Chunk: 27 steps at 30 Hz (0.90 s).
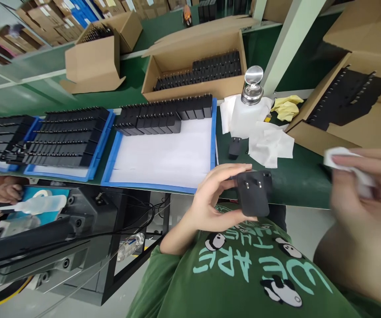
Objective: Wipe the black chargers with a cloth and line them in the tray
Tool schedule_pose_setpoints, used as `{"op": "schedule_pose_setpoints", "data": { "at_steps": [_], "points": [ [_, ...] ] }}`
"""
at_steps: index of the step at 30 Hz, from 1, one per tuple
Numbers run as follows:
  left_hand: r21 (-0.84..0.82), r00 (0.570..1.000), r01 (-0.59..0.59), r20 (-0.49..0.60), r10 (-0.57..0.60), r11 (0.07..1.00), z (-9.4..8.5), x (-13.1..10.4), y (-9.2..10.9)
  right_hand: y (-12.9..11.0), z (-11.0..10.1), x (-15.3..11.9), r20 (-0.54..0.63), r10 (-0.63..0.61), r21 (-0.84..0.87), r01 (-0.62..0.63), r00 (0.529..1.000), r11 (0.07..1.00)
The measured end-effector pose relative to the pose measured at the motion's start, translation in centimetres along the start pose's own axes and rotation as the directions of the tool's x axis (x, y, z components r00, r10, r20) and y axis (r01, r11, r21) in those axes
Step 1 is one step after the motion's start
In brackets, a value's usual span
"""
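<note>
My left hand (210,201) grips a black plug adapter (254,198) by its edges, thumb below and fingers above. Two metal prongs on the adapter's face point up at me. Off to the right, my right hand (372,194) is smeared by motion and pinches a folded white wipe (349,165). The two hands are well apart. A smaller black adapter (235,148) lies on the green bench just beyond my left hand. Beside it are crumpled white wipes (271,143) and a white pump bottle (246,115) with its metal lid up.
A blue-rimmed tray (159,187) holds rows of black adapters along its far side. Two fuller trays (91,170) stand to the left. Open cardboard boxes (197,86) of adapters sit behind and at right. A yellow cloth (286,108) lies near a post. Another person's hand (8,192) is at far left.
</note>
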<state>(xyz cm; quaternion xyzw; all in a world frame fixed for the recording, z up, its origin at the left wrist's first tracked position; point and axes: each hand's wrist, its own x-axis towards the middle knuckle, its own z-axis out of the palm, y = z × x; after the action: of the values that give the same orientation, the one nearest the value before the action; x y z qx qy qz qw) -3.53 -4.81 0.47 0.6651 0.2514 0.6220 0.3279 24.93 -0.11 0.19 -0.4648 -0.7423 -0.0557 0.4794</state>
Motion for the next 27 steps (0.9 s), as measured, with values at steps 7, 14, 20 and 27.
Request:
{"op": "schedule_pose_setpoints", "data": {
  "at_steps": [7,14,20,27],
  "points": [
    [-0.089,1.0,0.0,0.03,0.003,0.996,0.0,0.7,-1.1,4.0,5.1,-2.5,0.403,-0.008,-0.073,0.041,0.915,0.997],
    [-0.06,0.995,0.035,0.098,-0.029,0.998,-0.1,1.3,-1.6,-0.5,1.8,0.2,0.428,-0.036,0.264,-0.086,0.903,0.961],
    [-0.038,0.987,0.052,0.151,-0.046,0.998,0.2,1.4,-2.0,-4.3,2.0,2.7,0.412,-0.32,0.591,0.017,0.853,0.806],
    [-0.02,0.991,0.063,0.117,-0.06,0.998,0.8,1.8,-1.4,-5.0,2.6,3.0,0.345,-0.316,0.578,0.065,0.884,0.813]
  ]
}}
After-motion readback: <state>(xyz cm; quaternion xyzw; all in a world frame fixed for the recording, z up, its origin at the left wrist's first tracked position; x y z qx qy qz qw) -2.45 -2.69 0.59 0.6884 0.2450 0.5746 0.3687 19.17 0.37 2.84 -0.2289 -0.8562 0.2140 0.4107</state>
